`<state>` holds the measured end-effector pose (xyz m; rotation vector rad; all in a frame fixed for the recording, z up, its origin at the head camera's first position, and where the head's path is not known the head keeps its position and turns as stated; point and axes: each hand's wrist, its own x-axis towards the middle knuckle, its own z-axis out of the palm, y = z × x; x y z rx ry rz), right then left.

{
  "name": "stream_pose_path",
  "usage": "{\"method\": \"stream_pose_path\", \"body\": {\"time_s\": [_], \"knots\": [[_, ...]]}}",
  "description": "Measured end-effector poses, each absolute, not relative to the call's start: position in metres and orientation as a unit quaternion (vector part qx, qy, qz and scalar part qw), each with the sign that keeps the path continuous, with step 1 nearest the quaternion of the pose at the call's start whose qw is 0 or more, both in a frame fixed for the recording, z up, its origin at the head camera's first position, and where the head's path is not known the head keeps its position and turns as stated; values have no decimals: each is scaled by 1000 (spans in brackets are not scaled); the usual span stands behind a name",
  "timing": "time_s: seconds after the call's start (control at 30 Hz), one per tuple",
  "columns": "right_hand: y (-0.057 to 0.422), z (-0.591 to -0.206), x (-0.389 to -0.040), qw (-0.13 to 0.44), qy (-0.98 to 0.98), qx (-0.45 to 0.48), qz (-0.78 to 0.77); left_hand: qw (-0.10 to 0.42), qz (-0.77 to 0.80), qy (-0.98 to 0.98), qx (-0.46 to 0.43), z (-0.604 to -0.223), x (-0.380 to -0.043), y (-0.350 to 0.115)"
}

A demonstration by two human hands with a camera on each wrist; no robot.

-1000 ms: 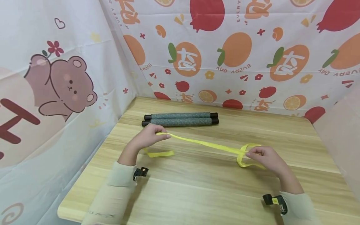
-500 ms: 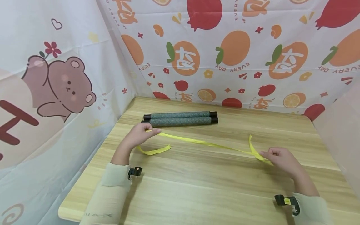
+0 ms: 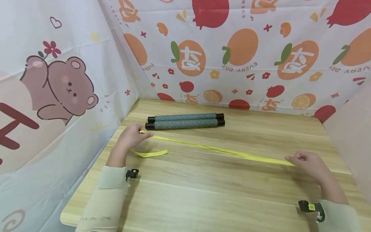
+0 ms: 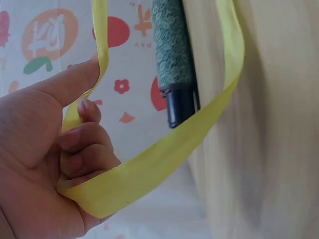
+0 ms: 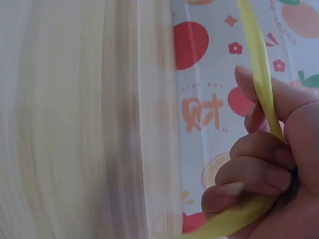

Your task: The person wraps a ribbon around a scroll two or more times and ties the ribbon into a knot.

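A yellow ribbon (image 3: 220, 149) stretches between my two hands above the table, nearly straight and a little lower on the right. My left hand (image 3: 130, 138) grips its left part, and a loose tail hangs below that hand. In the left wrist view, the ribbon (image 4: 149, 174) passes through the curled fingers of the left hand (image 4: 75, 144) and loops away from the palm. My right hand (image 3: 310, 164) pinches the other part. Seen from the right wrist, the ribbon (image 5: 261, 64) runs over the index finger into the curled fingers of the right hand (image 5: 264, 164).
Two teal patterned rolls with black ends, a rear roll (image 3: 185, 117) and a front roll (image 3: 185, 124), lie side by side on the wooden table (image 3: 203, 193). The left hand is close to their left ends. A fruit-print cloth (image 3: 246, 80) hangs behind, and a bear-print cloth (image 3: 69, 87) at left.
My hands have moved apart, the right hand going right and the left hand going left. The ribbon's loop near the right hand has been drawn out, leaving a longer stretch between the hands.
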<state>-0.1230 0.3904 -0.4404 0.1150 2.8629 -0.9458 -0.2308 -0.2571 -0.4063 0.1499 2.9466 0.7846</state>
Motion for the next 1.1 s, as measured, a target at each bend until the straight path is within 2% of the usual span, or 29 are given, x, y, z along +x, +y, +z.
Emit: {"method": "stream_pose_path", "body": {"time_s": [0.27, 0.4, 0.57, 0.87, 1.1], "knots": [[402, -443, -130, 87, 958, 34, -271, 36, 210, 973, 93, -377, -236, -259], [408, -447, -134, 94, 964, 28, -247, 47, 173, 975, 127, -366, -242, -256], [412, -451, -138, 90, 968, 15, -233, 94, 123, 976, 154, -370, -253, -249], [408, -456, -144, 87, 971, 3, -222, 192, 76, 967, 151, -400, -266, -238], [408, -456, -148, 87, 972, 13, -217, 222, 73, 963, 131, -416, -268, -235]]}}
